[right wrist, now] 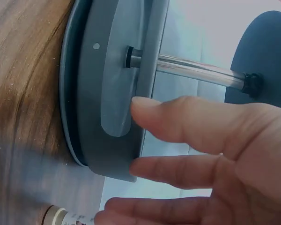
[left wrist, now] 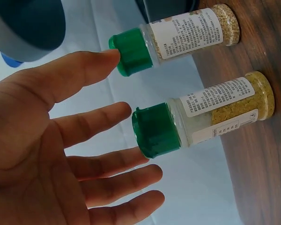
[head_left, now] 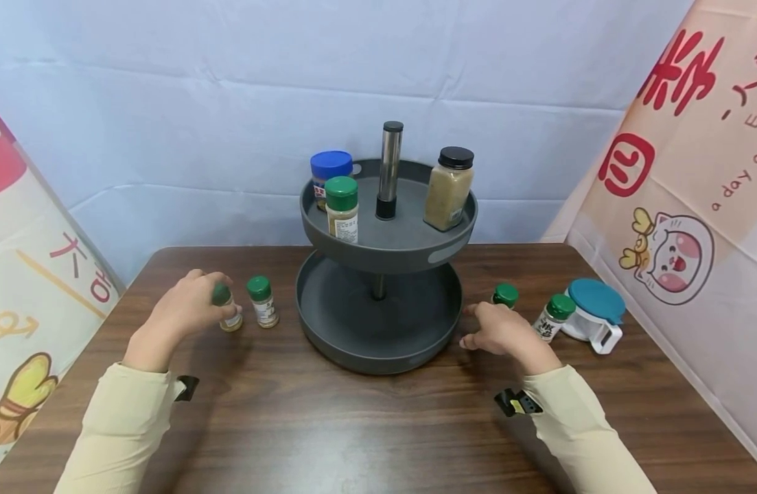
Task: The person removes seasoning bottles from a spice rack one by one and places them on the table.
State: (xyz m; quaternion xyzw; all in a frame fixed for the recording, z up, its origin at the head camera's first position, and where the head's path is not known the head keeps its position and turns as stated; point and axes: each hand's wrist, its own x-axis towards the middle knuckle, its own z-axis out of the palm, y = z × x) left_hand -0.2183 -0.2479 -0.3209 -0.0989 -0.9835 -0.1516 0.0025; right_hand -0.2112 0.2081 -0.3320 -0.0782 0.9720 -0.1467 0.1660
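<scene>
My left hand reaches round a green-capped spice jar on the table at left. Its fingers are spread and loosely bent beside the cap, not closed on it. A second green-capped spice jar stands just to the right, its cap by my thumb. My right hand is at the right rim of the lower tray of a dark grey two-tier rack. The thumb and forefinger are apart at the rim; whether they touch it I cannot tell.
The upper tray holds a blue-lidded jar, a green-capped jar and a black-lidded jar. Beyond my right hand stand two green-capped jars, one behind it and one beside it, plus a teal-lidded white container.
</scene>
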